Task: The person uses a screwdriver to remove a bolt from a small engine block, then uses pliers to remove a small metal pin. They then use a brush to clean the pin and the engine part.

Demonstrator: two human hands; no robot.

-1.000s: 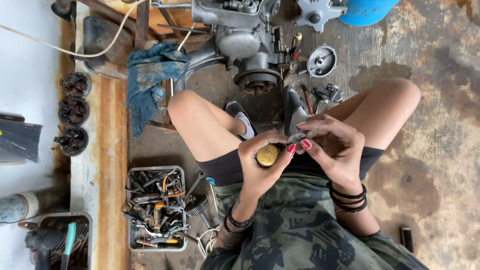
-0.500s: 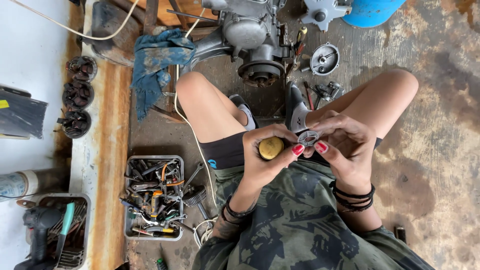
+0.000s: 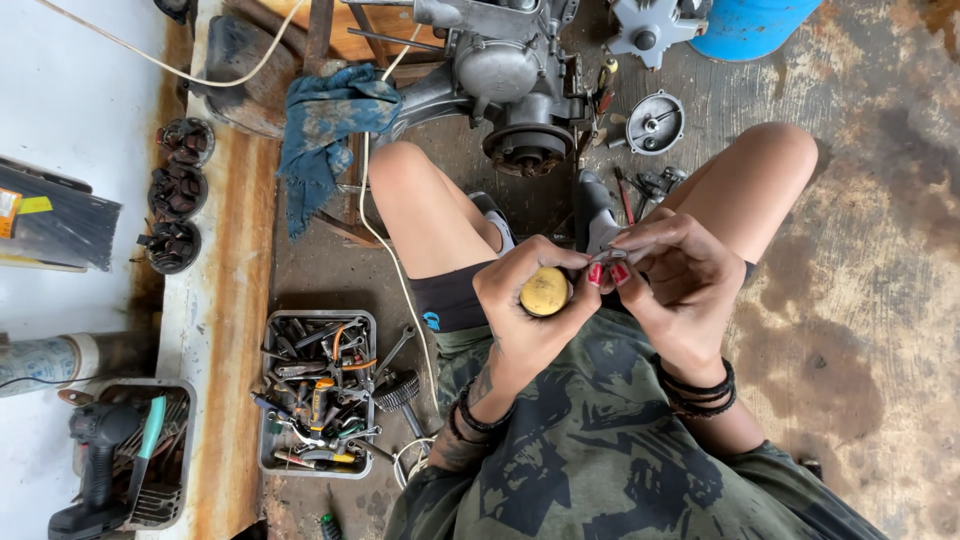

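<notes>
Both hands meet over lap: left hand grip clamped on yellow-handled screwdriver; right hand fingertips pinch small metal part at tip.

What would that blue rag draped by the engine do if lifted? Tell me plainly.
The blue rag would probably go limp and sag, since it already hangs in soft folds over the wooden frame. It looks light for its size. Dark stains suggest it may feel greasy, and it could snag on the frame.

The person wears a green camouflage shirt and black shorts. Dark bracelets ring the right wrist, dark bands the left. The right hand has red-painted nails.
</notes>
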